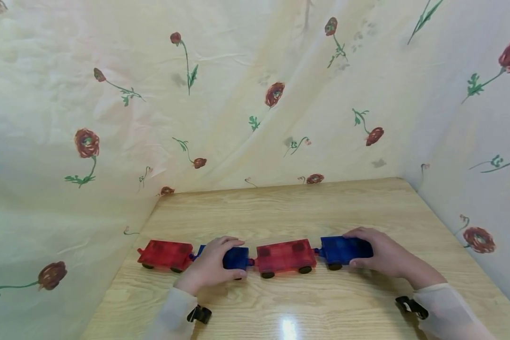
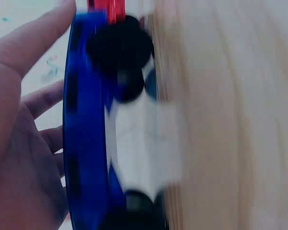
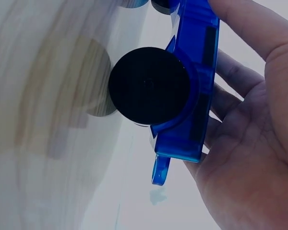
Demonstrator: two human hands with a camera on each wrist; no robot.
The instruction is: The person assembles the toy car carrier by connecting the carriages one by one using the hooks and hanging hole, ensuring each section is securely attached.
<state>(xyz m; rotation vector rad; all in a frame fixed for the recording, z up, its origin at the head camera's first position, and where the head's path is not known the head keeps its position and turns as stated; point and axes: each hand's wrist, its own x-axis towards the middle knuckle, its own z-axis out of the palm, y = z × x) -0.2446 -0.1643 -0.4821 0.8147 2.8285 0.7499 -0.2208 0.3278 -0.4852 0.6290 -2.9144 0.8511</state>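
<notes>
Several see-through toy train cars stand in a row on their black wheels, joined end to end, with red and blue alternating. The left hand [image 1: 212, 262] holds the left blue car [image 1: 236, 259] across its width, thumb on the near side and fingers on the far side. At the row's right end the right hand [image 1: 384, 254] grips the other blue car [image 1: 337, 249] in the same way. A red car [image 1: 284, 256] sits between the two hands, untouched. Another red car [image 1: 167, 254] forms the left end. In the right wrist view, a blue coupling loop [image 3: 160, 170] sticks out from the held car.
The cars stand on a light wood-grain table [image 1: 289, 208]. Cloth with red flowers [image 1: 238, 118] hangs behind the table and on both sides. Each wrist wears a black strap mount [image 1: 199, 314]. A light reflection shows near the table's front.
</notes>
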